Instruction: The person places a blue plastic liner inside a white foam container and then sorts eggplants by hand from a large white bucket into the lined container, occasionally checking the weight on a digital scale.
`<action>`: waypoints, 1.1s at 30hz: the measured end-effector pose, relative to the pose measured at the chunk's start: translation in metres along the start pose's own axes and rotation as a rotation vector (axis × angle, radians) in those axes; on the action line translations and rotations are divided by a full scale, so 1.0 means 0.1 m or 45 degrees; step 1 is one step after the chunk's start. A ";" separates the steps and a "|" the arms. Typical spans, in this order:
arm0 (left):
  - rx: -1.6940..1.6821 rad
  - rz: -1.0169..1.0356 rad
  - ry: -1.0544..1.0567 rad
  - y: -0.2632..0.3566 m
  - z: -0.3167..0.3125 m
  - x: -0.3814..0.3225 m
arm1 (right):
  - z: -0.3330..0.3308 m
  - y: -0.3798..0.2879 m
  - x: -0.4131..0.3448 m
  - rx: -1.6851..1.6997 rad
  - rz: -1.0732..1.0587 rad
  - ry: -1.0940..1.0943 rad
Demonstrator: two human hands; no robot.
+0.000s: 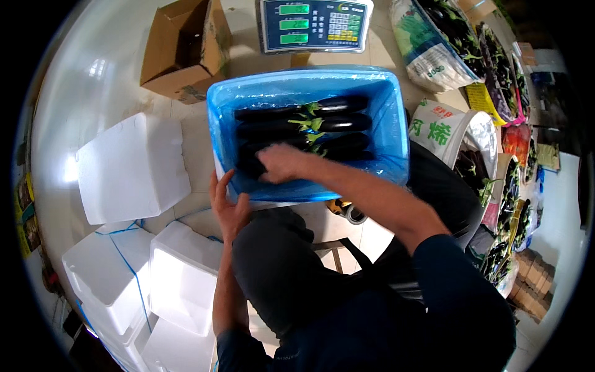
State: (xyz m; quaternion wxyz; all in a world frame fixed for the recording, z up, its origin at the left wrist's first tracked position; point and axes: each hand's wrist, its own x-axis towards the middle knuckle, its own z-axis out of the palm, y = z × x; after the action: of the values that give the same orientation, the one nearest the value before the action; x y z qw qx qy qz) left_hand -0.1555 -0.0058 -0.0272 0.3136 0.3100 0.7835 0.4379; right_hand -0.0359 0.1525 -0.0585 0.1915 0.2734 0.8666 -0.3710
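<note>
A foam box lined with blue plastic film (307, 76) stands before me, tilted slightly in view. Glossy dark eggplants (344, 123) lie inside in rows, their green stem ends meeting near the middle. My right hand (283, 162) reaches into the near left part of the box, over the eggplants there. It is blurred, and its fingertips are hidden, so a grip cannot be made out. At the near left corner, my left hand (228, 200) touches the box's outside and rim with fingers spread.
Beyond the box sits a digital scale (316, 25) with lit displays. An open cardboard carton (186, 51) stands at the far left. White foam boxes (132, 169) fill the left side. Sacks of eggplants (434, 56) line the right. A tape roll (355, 215) lies below the box.
</note>
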 end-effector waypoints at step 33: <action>-0.019 0.051 -0.733 -1.48 -1.16 1.32 | 0.37 2.50 -4.92 0.008 0.964 0.788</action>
State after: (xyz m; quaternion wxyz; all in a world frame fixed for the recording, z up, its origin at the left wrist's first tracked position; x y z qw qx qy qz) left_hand -0.3565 -0.0253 -0.1380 0.5166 0.4347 0.6527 0.3437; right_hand 0.5054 0.1052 0.0458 0.0457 0.6675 0.7213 -0.1792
